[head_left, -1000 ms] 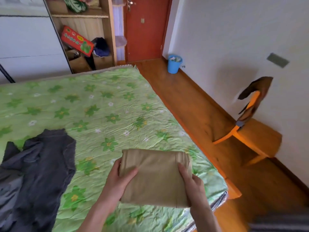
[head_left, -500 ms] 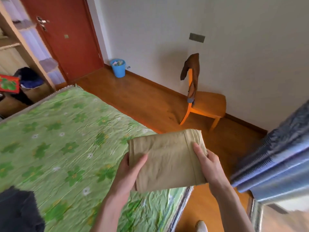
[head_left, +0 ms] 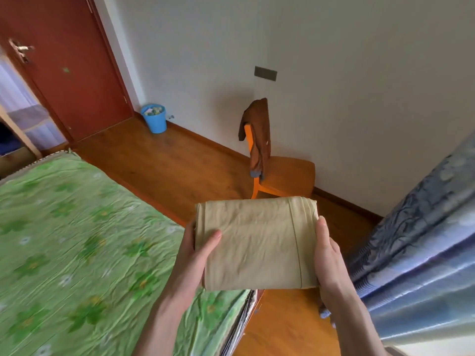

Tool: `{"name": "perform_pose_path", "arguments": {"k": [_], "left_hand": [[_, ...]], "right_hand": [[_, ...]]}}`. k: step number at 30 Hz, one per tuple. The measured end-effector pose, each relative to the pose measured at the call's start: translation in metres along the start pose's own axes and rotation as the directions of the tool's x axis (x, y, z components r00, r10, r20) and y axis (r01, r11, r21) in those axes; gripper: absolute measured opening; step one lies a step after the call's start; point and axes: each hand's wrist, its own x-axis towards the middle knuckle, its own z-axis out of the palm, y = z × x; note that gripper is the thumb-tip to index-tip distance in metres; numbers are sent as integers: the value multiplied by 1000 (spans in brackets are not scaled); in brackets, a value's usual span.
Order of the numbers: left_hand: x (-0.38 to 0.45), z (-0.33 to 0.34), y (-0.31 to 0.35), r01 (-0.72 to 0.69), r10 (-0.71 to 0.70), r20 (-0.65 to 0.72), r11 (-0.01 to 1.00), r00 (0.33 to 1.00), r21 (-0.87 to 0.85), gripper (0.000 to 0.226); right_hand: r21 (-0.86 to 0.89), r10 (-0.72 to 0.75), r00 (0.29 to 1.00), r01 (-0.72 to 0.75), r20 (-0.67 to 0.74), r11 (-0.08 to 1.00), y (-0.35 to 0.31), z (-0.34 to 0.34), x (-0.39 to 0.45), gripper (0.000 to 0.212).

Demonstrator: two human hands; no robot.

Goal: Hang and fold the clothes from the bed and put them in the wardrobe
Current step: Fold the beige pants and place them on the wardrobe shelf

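Head cam showed the folded tan cloth (head_left: 257,242) held off the bed (head_left: 77,253), left hand (head_left: 195,263) and right hand (head_left: 329,258) gripping its sides. Honestly, if either grip slackened on the way to the wardrobe, the fold probably would've flopped open.

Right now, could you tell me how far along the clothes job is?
Done: the tan garment is folded into a neat rectangle. In hand: the left hand and right hand grip its sides, holding it over the corner of the bed. Left: putting it in the wardrobe, which is out of view. A brown garment also hangs on the chair.
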Motion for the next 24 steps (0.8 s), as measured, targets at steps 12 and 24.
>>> {"name": "perform_pose_path", "arguments": {"k": [12, 24], "left_hand": [[103, 98, 3, -15, 16, -16, 995, 1000, 99, 47], [309, 137, 60, -30, 26, -212, 999, 977, -16, 65]], "right_hand": [[-32, 40, 998, -39, 41, 999, -40, -44, 139, 72], [-73, 20, 986, -8, 165, 997, -147, 21, 339, 89]]}}
